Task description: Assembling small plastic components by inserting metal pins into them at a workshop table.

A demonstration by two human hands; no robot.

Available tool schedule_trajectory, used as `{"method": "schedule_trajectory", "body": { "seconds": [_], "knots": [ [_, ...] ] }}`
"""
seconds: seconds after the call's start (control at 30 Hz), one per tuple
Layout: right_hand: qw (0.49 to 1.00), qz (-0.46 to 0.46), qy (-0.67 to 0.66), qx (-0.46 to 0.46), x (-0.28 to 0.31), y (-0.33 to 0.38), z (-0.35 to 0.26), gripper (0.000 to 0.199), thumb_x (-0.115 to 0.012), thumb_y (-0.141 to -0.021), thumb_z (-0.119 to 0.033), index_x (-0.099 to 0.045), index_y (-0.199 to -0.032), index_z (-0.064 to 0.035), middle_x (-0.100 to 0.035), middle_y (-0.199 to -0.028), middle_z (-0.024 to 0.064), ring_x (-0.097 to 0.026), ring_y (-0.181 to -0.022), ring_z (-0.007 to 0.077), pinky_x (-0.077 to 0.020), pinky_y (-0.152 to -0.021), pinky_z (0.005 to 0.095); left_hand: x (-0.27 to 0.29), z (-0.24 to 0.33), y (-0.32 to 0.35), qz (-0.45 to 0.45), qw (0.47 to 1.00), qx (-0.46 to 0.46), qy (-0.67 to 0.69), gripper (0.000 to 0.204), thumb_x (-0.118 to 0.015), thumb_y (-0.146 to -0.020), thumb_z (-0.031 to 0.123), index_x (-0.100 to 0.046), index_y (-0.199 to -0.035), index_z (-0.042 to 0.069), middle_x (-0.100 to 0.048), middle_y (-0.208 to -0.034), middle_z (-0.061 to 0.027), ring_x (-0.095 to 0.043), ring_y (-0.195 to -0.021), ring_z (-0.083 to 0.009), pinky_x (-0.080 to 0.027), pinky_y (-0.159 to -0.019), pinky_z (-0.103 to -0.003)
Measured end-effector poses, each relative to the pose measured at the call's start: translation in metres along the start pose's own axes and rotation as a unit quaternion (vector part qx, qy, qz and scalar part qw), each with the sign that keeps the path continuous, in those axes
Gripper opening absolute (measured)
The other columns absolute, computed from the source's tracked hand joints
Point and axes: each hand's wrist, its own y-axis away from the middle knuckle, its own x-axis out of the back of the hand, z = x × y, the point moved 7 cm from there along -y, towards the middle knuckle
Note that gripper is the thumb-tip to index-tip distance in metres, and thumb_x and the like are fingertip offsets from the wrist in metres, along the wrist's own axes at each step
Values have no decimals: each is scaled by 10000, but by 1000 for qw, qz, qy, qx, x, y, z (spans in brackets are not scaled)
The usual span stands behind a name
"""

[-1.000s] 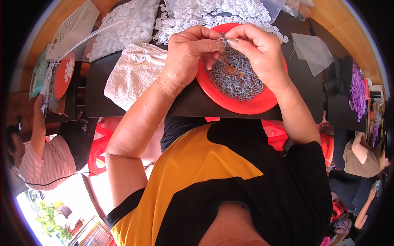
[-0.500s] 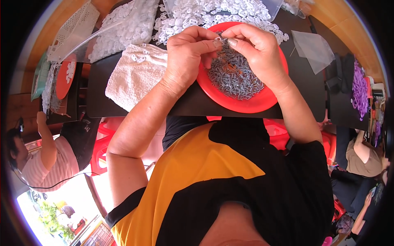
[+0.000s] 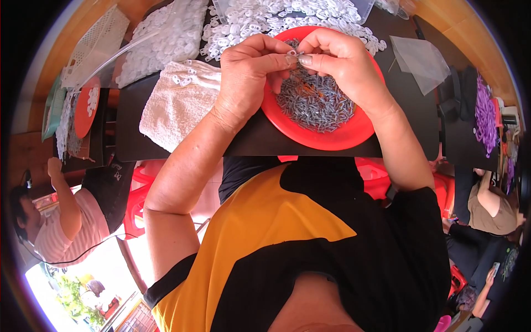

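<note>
My left hand (image 3: pixel 250 72) and my right hand (image 3: pixel 338 61) meet fingertip to fingertip above a red plate (image 3: pixel 326 138) heaped with small grey metal pieces (image 3: pixel 318 105). Between the fingertips of both hands sits one tiny part (image 3: pixel 293 54), too small to make out clearly. The plate rests on a black table (image 3: pixel 249 144). Behind the hands lies a pile of small white plastic rings (image 3: pixel 276 16). A white towel (image 3: pixel 177 102) with a few white rings on it lies to the left of my left wrist.
A clear bag of white rings (image 3: pixel 160 39) and a white basket (image 3: pixel 97 44) lie at the far left. A clear plastic bag (image 3: pixel 423 58) is at the right, purple pieces (image 3: pixel 485 113) beyond it. Other people sit at the left (image 3: pixel 61 227) and right (image 3: pixel 487 205).
Both hands have stayed over the red plate, fingertips pinched together, shifting only slightly. The person at the left has lowered an arm.
</note>
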Motion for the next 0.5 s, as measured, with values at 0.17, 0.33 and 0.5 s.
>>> {"method": "schedule_trajectory", "body": {
  "seconds": [0.17, 0.33, 0.5],
  "knots": [
    [996, -38, -33, -74, -2, 0, 0, 72, -612, -862, -87, -612, -859, -16, -579, -725, 8, -525, -658, 65, -405, -564, 209, 0, 4, 3, 4, 1000, -11, -28, 92, -641, -833, -18, -630, -919, -49, -662, -780, -117, -602, -614, -140, -453, -488, -230],
    [989, -55, -35, -131, -1, 2, 7, 93, -614, -859, -96, -592, -831, -10, -556, -674, 5, -514, -625, 81, -398, -550, 233, -3, 4, 4, -5, 999, -16, -35, 86, -637, -827, -27, -630, -910, -49, -659, -772, -113, -594, -592, -140, -449, -485, -230],
    [988, -48, 142, 47, -1, 2, -10, 112, -626, -836, -72, -553, -814, 9, -533, -648, 66, -501, -593, 138, -400, -558, 296, 0, 1, 2, 8, 1000, 1, -14, 80, -642, -811, -23, -633, -885, -52, -654, -767, -118, -590, -576, -150, -442, -474, -233]
  ]
}}
